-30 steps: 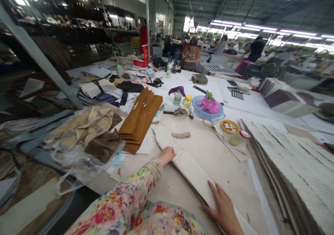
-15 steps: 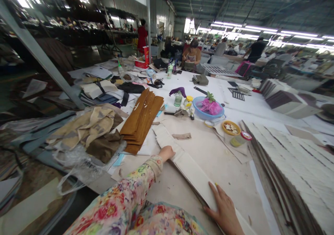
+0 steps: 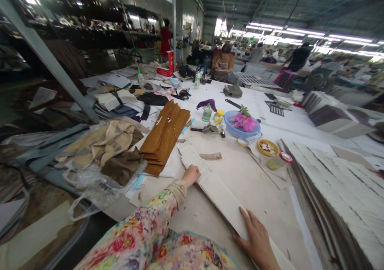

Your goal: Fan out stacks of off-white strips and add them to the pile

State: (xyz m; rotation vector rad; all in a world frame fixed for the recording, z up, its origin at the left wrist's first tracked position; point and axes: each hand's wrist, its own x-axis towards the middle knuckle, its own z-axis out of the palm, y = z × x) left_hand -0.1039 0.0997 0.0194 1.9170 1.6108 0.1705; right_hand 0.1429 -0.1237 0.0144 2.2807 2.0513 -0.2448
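Note:
A stack of long off-white strips point(image 3: 220, 188), fabric or card, lies slantwise on the table before me, its far end fanned out in steps. At the stack's left edge, my left hand point(image 3: 191, 175) is closed, with the fingers curled on the edge of the strips. Lower down, my right hand point(image 3: 257, 238) rests flat across the same stack, fingers apart and thumb over the near edge. A small beige scrap point(image 3: 211, 156) lies just right of the strips. Brown strips point(image 3: 165, 138) are piled beyond my left hand.
To the right stands a large pile of white-topped pieces point(image 3: 333, 190). Farther back are a blue basin point(image 3: 241, 130) with a pink bag, a yellow bowl point(image 3: 268, 147), a lidded jar point(image 3: 279, 161) and a hammer point(image 3: 208, 130). Crumpled cloth point(image 3: 102, 142) lies left. A person point(image 3: 223, 60) sits opposite.
The whole view has shifted slightly, so the table things appear a little farther right. Both hands keep their places on the strips.

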